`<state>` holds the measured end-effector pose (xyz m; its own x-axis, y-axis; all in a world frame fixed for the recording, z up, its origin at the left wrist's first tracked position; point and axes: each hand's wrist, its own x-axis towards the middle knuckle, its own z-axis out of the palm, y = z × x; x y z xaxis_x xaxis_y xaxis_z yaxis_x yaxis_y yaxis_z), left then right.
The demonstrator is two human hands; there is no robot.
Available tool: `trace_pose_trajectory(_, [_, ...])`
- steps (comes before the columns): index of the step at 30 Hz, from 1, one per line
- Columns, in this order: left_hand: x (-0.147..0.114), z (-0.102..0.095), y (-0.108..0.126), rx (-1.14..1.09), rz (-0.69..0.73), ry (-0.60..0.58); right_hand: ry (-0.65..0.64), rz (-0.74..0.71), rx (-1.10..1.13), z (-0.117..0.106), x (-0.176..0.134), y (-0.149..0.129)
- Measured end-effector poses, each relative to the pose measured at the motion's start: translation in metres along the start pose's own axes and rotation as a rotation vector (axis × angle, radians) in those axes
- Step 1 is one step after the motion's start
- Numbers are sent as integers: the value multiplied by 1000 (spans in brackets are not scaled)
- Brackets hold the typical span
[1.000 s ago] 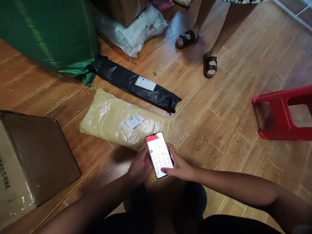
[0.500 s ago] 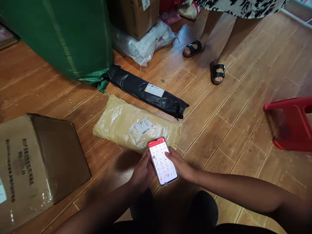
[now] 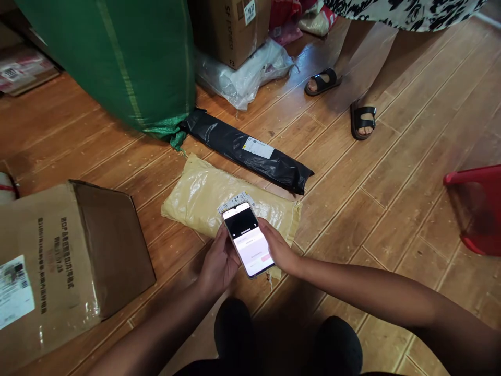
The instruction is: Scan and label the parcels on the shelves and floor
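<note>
1. Here, the left hand (image 3: 221, 260) is holding the smartphone (image 3: 252, 244) by its left edge; the fingers are clamping on it, and their tips are hiding behind it.
2. The right hand (image 3: 279, 249) is gripping the same smartphone at its right edge; the fingers are pressing together there, but how they are lying behind the phone, I cannot tell.
3. The smartphone is leaning its top a little to the left, between both hands, and is covering part of the yellow parcel (image 3: 199, 189). Its screen is glowing, and it is showing a black area above and a pale page with a pink button below.
4. The yellow parcel is lying on the wood-look floor (image 3: 391, 172), and its printed label (image 3: 243, 199) is showing only partly above the phone.
5. Just beyond it, a long black parcel (image 3: 223, 136) is lying with a white label on it; its left end is lying close by the tied corner of the green sack (image 3: 152, 62).
6. At left, a cardboard box (image 3: 117, 250) is standing; farther away, an "SF EXPRESS" carton (image 3: 223, 39) is resting on a clear plastic bag (image 3: 246, 86).
7. Another person in black sandals (image 3: 364, 123) is standing beyond, and a red plastic stool (image 3: 479, 206) is showing partly at the right.
</note>
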<state>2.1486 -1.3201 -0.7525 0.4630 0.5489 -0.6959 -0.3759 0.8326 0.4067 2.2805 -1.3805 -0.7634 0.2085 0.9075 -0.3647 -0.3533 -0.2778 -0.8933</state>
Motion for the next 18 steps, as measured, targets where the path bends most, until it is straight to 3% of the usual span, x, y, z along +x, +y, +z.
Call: trace_pose_trajectory(18, [0, 10, -1, 0, -9, 65, -14, 54, 8, -7, -1, -2])
